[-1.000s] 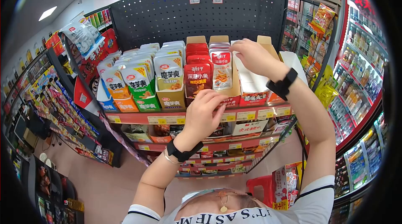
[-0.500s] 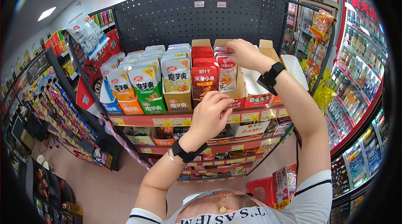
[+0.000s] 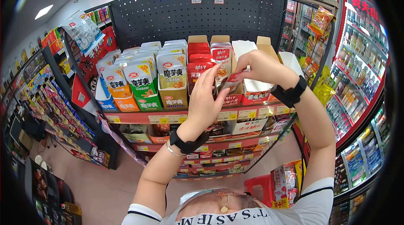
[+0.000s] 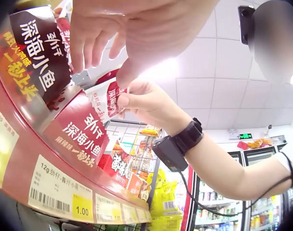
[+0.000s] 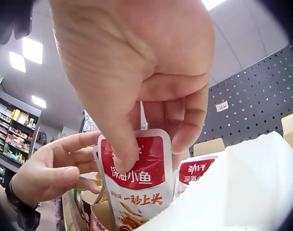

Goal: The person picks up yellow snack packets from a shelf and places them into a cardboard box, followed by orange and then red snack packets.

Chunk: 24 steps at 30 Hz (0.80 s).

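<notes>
My right hand (image 3: 259,68) pinches the top of a red-and-white fish snack packet (image 5: 137,175) between thumb and fingers, above the front of its carton (image 4: 80,132). Fingers extended, my left hand (image 3: 202,106) is raised at the left of that packet, in front of the dark red packets (image 3: 198,73); in the right wrist view the left hand (image 5: 55,168) is beside the packet's left edge, and whether it touches is unclear. More packets of the same white-and-red kind (image 3: 221,56) stand in the carton behind.
Left of the hands, cartons of orange, green (image 3: 141,83) and tan (image 3: 172,71) pouches line the top shelf. A white-lined carton (image 3: 245,48) stands to the right. Price labels run along the shelf edge (image 3: 202,116), with a perforated back panel (image 3: 198,19) behind. A red stool (image 3: 257,185) is below right.
My right hand has come forward and down from the back of the carton, with a packet now tilted in its grip. My left hand has risen, its fingers straighter.
</notes>
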Motion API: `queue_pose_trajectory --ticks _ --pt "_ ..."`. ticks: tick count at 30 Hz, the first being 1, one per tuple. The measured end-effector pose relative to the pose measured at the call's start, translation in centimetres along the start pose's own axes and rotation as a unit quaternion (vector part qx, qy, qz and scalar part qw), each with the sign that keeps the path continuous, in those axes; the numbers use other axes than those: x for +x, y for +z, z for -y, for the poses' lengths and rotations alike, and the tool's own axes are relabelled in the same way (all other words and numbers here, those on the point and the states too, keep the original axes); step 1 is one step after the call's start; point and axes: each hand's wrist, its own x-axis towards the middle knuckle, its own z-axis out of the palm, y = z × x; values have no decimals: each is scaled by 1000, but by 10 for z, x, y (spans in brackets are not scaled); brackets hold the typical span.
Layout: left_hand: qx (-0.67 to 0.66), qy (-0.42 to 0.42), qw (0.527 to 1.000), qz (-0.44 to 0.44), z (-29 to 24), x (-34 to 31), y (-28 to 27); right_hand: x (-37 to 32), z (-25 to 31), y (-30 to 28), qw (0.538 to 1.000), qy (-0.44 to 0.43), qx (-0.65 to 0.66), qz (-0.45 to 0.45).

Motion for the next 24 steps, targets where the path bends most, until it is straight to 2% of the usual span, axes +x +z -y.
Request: queue_pose_trajectory --ticks 2,5,6,8,9,10,12,13,14,16,17,24 --pt "-18 -31 999 31 1 3 4 -3 3 1 1000 -22 6 8" --pt "-19 -40 998 33 2 6 9 -1 16 -8 992 49 47 103" --pt "6 -49 998 47 1 6 9 1 15 -9 992 50 47 101" --pt "15 -58 997 49 4 6 8 9 6 -9 977 100 181 49" --pt "23 -68 996 49 5 6 8 15 -7 -5 988 69 137 9" --pt "22 -66 996 48 5 6 8 22 -17 -1 988 69 136 8" --pt "-6 -45 998 35 5 5 8 32 -29 3 994 69 3 -80" --pt "-6 -44 998 34 5 4 9 35 -27 1 993 90 -45 -56" --pt "-19 -46 998 27 5 3 10 40 -33 5 993 88 -47 -57" --pt "-30 -46 998 17 6 0 10 50 -39 14 987 79 -131 -51" --pt "-31 -50 998 18 5 0 10 52 -42 18 983 108 -147 -35" --pt "-24 -40 999 13 6 -2 9 56 -49 34 972 44 -226 -51"
